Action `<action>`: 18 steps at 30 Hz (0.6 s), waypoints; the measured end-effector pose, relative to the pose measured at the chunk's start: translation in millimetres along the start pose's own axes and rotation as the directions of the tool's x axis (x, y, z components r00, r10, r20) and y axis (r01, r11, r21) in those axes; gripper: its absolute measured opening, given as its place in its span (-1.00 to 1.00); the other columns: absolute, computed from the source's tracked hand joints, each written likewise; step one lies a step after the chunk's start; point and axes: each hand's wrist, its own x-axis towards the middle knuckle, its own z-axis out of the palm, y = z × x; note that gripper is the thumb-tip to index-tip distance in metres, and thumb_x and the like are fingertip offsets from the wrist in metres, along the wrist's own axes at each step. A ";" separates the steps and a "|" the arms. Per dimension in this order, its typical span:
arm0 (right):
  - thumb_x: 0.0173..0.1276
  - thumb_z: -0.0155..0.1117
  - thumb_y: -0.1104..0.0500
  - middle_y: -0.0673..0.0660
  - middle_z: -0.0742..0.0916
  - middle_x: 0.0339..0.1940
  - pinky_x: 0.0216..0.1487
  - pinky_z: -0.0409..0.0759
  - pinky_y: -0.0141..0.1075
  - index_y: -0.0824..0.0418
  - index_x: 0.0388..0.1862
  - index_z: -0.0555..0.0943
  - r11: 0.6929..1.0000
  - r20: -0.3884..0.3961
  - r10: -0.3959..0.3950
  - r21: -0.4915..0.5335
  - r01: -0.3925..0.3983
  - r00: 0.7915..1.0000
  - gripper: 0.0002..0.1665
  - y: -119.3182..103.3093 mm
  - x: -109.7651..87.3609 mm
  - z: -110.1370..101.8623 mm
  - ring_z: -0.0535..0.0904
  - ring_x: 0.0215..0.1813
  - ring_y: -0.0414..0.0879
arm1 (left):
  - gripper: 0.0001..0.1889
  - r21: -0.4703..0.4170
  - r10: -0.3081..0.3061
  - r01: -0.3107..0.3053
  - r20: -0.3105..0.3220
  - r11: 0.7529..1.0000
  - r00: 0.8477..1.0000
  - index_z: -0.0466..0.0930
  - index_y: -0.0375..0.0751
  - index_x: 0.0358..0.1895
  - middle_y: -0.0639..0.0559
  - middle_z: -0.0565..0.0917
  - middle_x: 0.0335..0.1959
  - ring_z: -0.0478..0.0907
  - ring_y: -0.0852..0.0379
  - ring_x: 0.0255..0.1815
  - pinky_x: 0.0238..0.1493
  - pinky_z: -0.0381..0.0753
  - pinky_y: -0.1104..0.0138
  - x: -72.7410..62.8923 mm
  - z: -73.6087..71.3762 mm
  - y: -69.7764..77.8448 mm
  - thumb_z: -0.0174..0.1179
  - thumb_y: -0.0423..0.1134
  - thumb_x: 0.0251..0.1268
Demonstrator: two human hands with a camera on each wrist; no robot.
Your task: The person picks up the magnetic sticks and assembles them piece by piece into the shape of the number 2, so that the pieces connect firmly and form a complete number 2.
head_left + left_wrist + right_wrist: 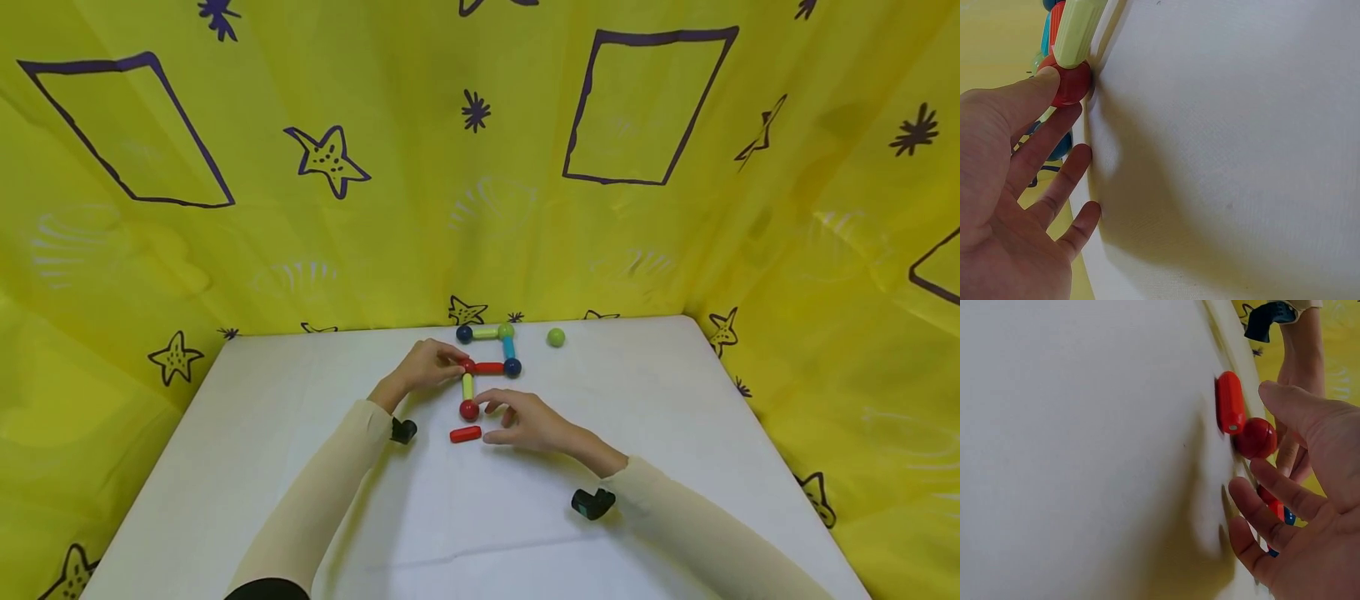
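In the head view, my left hand pinches a red ball between thumb and index finger. That ball joins a red stick and a yellow-green stick. At the near end of the yellow-green stick sits another red ball. My right hand is just right of this ball, its fingers spread and gently bent, with nothing gripped. A loose red stick lies on the table in front of the near ball, close to the right thumb.
The chain continues through a dark blue ball, a blue stick, a green ball and a pale green stick to another dark blue ball. A loose green ball lies at the back of the white table, before a yellow curtain.
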 end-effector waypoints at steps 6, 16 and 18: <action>0.31 0.53 0.10 0.04 0.71 0.07 0.00 0.63 -0.21 0.06 0.34 0.58 0.999 -0.026 -0.030 -0.019 0.030 0.999 -0.38 4.3 1.4 11.1 0.60 -0.02 -0.06 | -0.72 0.007 0.021 -0.021 -0.004 1.000 1.000 0.78 -0.16 0.10 0.02 0.79 -0.04 0.61 0.07 -0.09 0.06 0.61 0.21 1.1 0.1 -1.7 0.38 -0.23 0.37; 0.31 0.53 0.12 -0.04 0.74 -0.02 -0.15 0.52 -0.32 0.10 0.21 0.67 0.995 -0.087 -0.024 -0.096 0.016 0.996 -0.51 0.7 3.6 28.8 0.53 -0.18 -0.09 | -0.72 0.003 0.037 -0.037 0.003 0.999 0.999 0.78 -0.17 0.10 0.03 0.80 -0.04 0.61 0.09 -0.13 -0.02 0.59 0.29 2.7 0.8 -5.3 0.37 -0.24 0.38; 0.31 0.52 0.11 -0.06 0.74 -0.03 -0.17 0.50 -0.33 0.09 0.20 0.68 0.992 -0.099 -0.022 -0.125 0.010 0.995 -0.52 -1.5 4.3 32.0 0.53 -0.21 -0.11 | -0.72 0.004 0.037 -0.037 0.000 0.999 0.999 0.78 -0.17 0.09 0.02 0.80 -0.05 0.60 0.08 -0.13 -0.03 0.59 0.29 2.8 0.7 -5.3 0.37 -0.24 0.37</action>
